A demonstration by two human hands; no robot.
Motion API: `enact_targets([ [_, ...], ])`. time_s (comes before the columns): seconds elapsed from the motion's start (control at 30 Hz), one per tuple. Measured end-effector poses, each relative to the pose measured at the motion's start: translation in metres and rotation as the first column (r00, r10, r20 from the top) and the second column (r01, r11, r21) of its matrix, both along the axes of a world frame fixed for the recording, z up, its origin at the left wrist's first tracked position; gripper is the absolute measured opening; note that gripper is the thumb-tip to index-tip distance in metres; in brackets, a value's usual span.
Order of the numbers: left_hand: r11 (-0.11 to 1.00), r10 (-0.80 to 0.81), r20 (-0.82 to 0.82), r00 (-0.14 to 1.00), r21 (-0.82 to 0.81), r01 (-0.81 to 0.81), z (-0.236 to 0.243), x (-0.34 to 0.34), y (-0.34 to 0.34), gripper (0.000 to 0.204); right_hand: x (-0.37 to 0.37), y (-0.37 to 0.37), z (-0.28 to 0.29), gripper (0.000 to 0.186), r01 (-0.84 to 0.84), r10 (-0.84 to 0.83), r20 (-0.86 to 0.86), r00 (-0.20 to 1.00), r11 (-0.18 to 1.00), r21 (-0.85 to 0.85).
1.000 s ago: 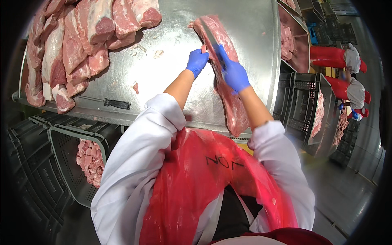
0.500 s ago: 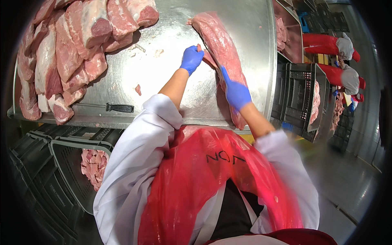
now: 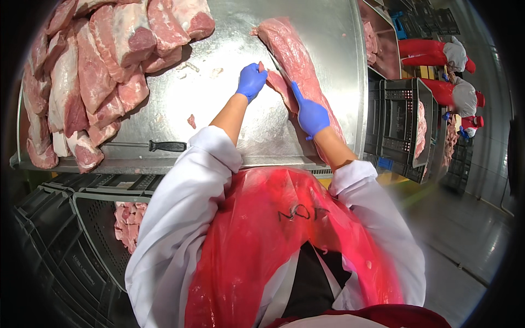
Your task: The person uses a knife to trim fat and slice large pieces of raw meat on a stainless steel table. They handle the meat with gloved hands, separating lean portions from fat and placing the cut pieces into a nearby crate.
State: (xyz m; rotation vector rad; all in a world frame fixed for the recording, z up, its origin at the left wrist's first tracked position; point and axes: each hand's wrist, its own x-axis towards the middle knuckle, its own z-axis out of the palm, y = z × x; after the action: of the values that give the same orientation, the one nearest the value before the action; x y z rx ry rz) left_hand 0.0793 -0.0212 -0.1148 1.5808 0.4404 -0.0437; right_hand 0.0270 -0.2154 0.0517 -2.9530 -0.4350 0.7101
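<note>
Here the long pork loin (image 3: 298,60) lies in the upper middle of the frame on the steel table (image 3: 229,109), with the left hand (image 3: 251,81) pinching a loose flap (image 3: 279,85) at its near edge. The right hand (image 3: 311,113) is clenched around something against the meat, likely a knife, though no blade shows. Probably best: keep the flap taut and cut shallow, away from the pinching fingers.

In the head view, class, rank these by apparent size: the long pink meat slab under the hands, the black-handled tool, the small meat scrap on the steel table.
1. Long pink meat slab
2. Black-handled tool
3. Small meat scrap
</note>
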Motion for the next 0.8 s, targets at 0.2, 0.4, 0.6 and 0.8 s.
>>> enact_targets([
  [0.2,0.973,0.122,0.086,0.989,-0.21,-0.101,0.003,-0.032,-0.001,0.021,-0.149,-0.131,0.02,0.087,0.035,-0.066,-0.135,0.989,0.974,-0.223],
  [0.4,0.993,0.119,0.147,0.982,-0.042,-0.114,0.032,-0.055,0.006,0.018,-0.15,-0.17,0.006,0.086,-0.114,0.104,0.104,0.989,0.989,0.098],
  [0.6,0.981,-0.043,0.325,0.945,0.192,-0.021,0.084,-0.054,-0.02,0.024,-0.02,-0.012,0.054,0.069,-0.057,-0.019,0.145,0.989,0.862,0.504],
  [0.8,0.957,0.028,0.503,0.864,0.237,-0.169,0.145,-0.094,-0.016,0.016,-0.082,-0.125,-0.021,0.08,-0.284,0.23,0.203,0.952,0.909,0.305],
])
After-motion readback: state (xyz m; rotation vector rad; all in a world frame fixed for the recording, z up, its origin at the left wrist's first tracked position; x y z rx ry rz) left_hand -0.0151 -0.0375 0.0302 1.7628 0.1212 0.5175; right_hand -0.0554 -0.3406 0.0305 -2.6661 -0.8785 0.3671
